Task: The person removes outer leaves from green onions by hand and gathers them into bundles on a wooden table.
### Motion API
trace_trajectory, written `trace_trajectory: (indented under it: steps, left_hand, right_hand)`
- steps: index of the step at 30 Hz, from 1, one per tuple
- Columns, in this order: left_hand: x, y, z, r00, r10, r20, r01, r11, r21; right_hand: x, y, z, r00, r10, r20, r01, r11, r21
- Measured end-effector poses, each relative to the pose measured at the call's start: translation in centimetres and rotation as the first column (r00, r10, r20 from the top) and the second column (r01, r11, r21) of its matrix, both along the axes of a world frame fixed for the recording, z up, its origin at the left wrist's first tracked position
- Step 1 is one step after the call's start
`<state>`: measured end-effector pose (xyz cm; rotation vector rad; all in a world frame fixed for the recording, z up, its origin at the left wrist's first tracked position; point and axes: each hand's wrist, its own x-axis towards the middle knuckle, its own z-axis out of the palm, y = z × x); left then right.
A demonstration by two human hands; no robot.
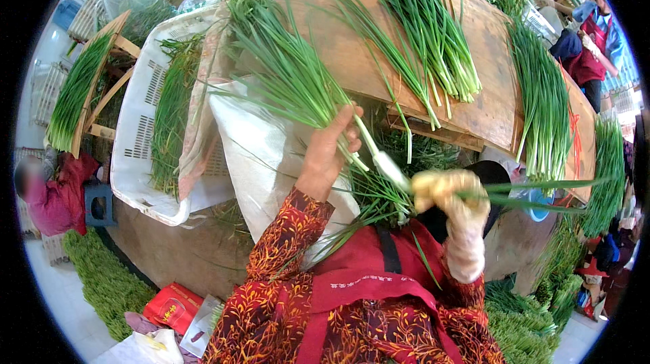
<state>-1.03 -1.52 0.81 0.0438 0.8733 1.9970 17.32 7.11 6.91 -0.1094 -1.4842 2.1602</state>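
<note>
My bare left hand [328, 153] is closed around the lower stems of a bunch of garlic chives [288, 70], whose long green leaves fan out up and to the left. To its right, my right hand [452, 196], in a pale yellowish glove and partly smeared by motion, is closed on a few loose chive leaves [535, 191] that stick out to the right. Between both hands runs a blurred white piece [391, 169]; whether it is a stem or something else I cannot tell. More loose leaves [376, 195] hang below it, over my red apron [379, 266].
A wooden board [332, 53] ahead bears trimmed chive bunches [433, 32], with another bunch [542, 100] at its right. A white crate [139, 134] and white sack [261, 154] stand left. People work at far left [61, 191] and upper right [592, 46].
</note>
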Motion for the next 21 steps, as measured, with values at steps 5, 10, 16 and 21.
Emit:
trace_trajectory:
  steps: [5,10,16,21]
  left_hand:
    - [0.3,-0.5,1.2,0.992,0.000,-0.125,-0.013,0.994,-0.105]
    - [1.8,-0.9,-0.2,0.999,-0.029,-0.017,0.027,0.993,-0.114]
    - [2.5,-1.0,0.1,0.999,0.010,-0.031,-0.015,0.985,-0.174]
    - [2.4,-1.7,-1.1,1.000,-0.008,0.004,0.009,0.991,-0.135]
  right_hand:
    - [3.9,0.4,0.2,0.372,0.037,0.928,-0.580,0.789,0.201]
    - [-0.2,1.9,0.4,0.627,-0.218,0.748,-0.241,0.858,0.453]
    - [-10.9,2.8,1.1,0.870,-0.289,0.399,-0.174,0.577,0.798]
    - [-13.4,3.9,-0.6,0.857,-0.288,0.427,-0.257,0.480,0.839]
